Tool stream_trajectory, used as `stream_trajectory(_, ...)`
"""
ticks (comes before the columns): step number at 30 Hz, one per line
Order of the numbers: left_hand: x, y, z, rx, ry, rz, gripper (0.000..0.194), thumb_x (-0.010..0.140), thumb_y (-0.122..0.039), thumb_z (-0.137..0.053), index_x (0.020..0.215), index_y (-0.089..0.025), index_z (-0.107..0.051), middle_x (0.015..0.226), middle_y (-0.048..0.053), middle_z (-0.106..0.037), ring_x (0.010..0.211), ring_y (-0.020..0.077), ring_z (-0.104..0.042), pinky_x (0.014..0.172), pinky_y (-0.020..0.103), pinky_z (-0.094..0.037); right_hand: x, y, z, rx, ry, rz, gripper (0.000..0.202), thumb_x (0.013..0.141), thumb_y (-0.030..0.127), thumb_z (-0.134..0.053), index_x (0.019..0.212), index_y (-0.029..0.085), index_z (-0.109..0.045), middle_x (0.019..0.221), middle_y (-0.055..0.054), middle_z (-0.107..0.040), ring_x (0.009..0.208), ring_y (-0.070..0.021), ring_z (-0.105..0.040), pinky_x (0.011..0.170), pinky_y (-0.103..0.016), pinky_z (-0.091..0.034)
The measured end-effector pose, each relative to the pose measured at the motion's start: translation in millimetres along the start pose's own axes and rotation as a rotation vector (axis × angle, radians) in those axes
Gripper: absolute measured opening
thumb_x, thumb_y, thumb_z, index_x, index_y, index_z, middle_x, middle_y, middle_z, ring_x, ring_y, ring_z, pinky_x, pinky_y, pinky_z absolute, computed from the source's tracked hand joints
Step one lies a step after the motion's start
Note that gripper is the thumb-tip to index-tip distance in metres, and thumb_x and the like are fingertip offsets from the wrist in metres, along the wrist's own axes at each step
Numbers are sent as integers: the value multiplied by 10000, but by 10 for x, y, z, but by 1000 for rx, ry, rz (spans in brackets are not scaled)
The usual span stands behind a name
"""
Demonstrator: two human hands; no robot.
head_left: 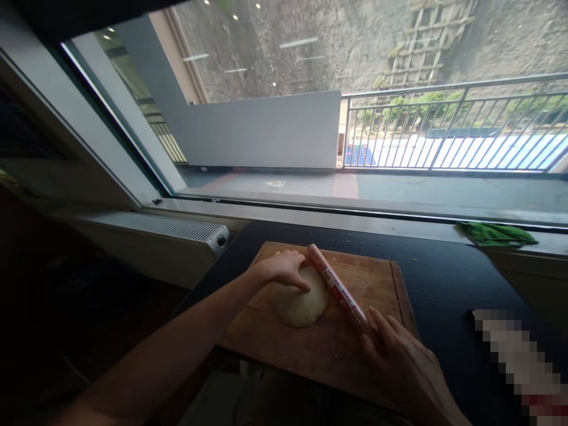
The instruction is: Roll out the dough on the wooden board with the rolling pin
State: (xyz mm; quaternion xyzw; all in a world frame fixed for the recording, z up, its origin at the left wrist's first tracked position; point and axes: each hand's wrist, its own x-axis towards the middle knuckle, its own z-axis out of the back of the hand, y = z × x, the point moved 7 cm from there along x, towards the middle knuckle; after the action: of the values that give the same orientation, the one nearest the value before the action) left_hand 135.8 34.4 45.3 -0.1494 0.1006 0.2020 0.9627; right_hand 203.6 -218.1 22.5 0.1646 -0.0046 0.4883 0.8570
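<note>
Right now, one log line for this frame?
left hand on pale dough lump | right hand on red-printed rolling pin | brown wooden cutting board

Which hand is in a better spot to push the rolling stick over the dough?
Probably the right hand: it rests on the rolling pin's near end. The left hand presses the dough beside it.

Bare board [377, 278] right of rolling pin [339, 290]; dough [304, 302] blocks left.

Green cloth [497, 234] on the windowsill — white radiator [177, 228] below, left.
</note>
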Motion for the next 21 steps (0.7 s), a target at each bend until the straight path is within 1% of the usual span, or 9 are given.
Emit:
stream_trajectory(3,156,33,-44,-133,127,70,450,523,-553,-696,781,-190,-629,810,23,-656,753,226,-605,579,260,-396,-6,-47,12,31,-27,-35,312,872,326,-414,1161,271,-519,973,-4,-628,839,-148,-637,612,-231,-460)
stream_trajectory(5,180,47,-57,-275,140,81,380,567,-522,-667,730,-184,-607,731,-2,-630,681,192,-587,513,237,-357,-23,-67,22,34,-60,-62,287,873,313,-405,1124,278,-540,934,-2,-621,819,-146,-631,600,-227,-450)
stream_trajectory(7,129,70,-47,-430,74,85,334,621,-494,-632,736,-182,-599,713,-11,-614,657,171,-568,488,223,-339,-43,-68,11,18,-81,-74,276,859,305,-422,1102,278,-550,898,2,-612,811,-152,-622,597,-230,-443)
stream_trajectory(9,9,142,-5,-529,-93,107,320,680,-487,-583,765,-179,-606,728,-4,-613,664,165,-559,498,222,-348,-61,-59,-16,-6,-88,-71,287,835,307,-456,1105,282,-549,895,5,-606,817,-157,-616,597,-235,-441)
stream_trajectory(11,-170,261,17,-511,-282,159,314,721,-479,-544,773,-177,-612,735,5,-613,678,167,-558,527,229,-363,-74,-53,-35,-27,-100,-61,316,820,306,-473,1128,286,-539,916,2,-607,832,-161,-612,597,-236,-440)
stream_trajectory(12,-261,322,0,-464,-337,188,305,730,-470,-537,761,-177,-614,723,7,-611,678,169,-558,543,234,-369,-78,-50,-40,-33,-106,-52,325,819,301,-470,1137,287,-534,925,0,-608,843,-162,-611,600,-235,-440)
stream_trajectory(15,-450,466,-117,-311,-352,224,273,731,-439,-552,753,-181,-639,732,16,-621,699,177,-568,599,248,-392,-66,-41,-49,-19,-101,-12,321,830,294,-444,1140,283,-526,934,-6,-612,867,-163,-610,627,-242,-446)
stream_trajectory(17,-507,508,-144,-265,-372,194,282,761,-424,-534,831,-187,-670,818,30,-637,757,182,-580,659,254,-413,-43,-36,-51,9,-80,4,304,849,305,-418,1134,282,-522,939,-5,-615,852,-157,-615,639,-250,-448)
stream_trajectory(21,-494,425,-154,-235,-377,99,315,845,-375,-452,986,-223,-689,894,35,-624,845,184,-582,755,263,-429,0,-24,-58,19,-54,-12,291,864,318,-396,1125,281,-519,949,-2,-617,826,-154,-623,632,-261,-445)
